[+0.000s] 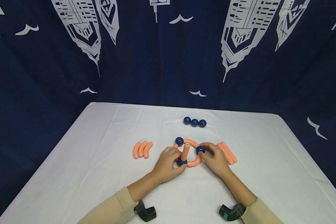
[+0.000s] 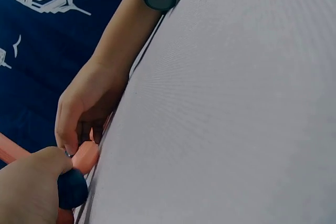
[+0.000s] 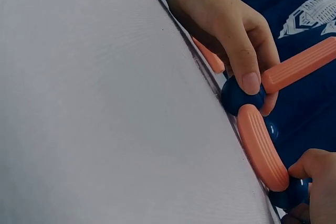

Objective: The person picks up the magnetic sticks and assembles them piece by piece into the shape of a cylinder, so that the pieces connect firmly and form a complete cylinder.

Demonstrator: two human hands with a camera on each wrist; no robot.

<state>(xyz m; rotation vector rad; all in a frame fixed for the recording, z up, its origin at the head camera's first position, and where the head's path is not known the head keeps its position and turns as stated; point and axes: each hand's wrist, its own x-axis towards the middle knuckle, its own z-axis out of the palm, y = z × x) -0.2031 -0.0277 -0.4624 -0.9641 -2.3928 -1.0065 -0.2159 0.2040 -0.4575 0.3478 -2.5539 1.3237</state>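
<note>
A ring of curved orange rods (image 1: 194,162) and blue balls lies on the table. My left hand (image 1: 168,165) pinches the near-left ball (image 1: 182,161), from which a straight orange rod (image 1: 186,151) stands up. In the right wrist view, the left thumb presses on that ball (image 3: 239,97), and a curved rod (image 3: 261,148) links it to the other held ball. On the ring's right side, my right hand (image 1: 216,159) pinches a blue ball (image 1: 200,150) between thumb and fingers. A third ball (image 1: 179,141) sits at the ring's far-left. The left hand partly hides the ring's left side.
Three loose blue balls (image 1: 194,122) stand in a row behind the ring. To the left lie three curved orange rods (image 1: 141,150). Straight orange rods (image 1: 227,153) lie beside the right hand. A dark blue printed cloth (image 1: 162,62) hangs behind the white table (image 1: 106,161).
</note>
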